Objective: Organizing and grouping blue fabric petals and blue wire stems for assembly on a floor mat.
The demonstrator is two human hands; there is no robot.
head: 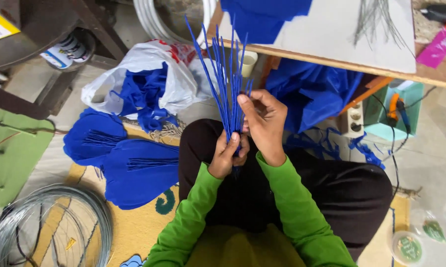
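Observation:
A bundle of thin blue wrapped wires (222, 74) fans upward in front of me. My left hand (226, 157) is closed around the bottom of the bundle, above my lap. Higher up the stems, my right hand (263, 122) pinches the bundle between thumb and fingers. Both arms wear green sleeves. I sit cross-legged in dark trousers (332, 193) on a patterned mat.
Blue petal-shaped paper pieces (129, 170) lie on the floor at left, beside a white plastic bag (149, 69) of blue scraps. A coil of grey wire (45, 227) sits bottom left. A low wooden table (430, 74) with white board and blue paper stands ahead; blue cloth (312, 91) hangs beneath.

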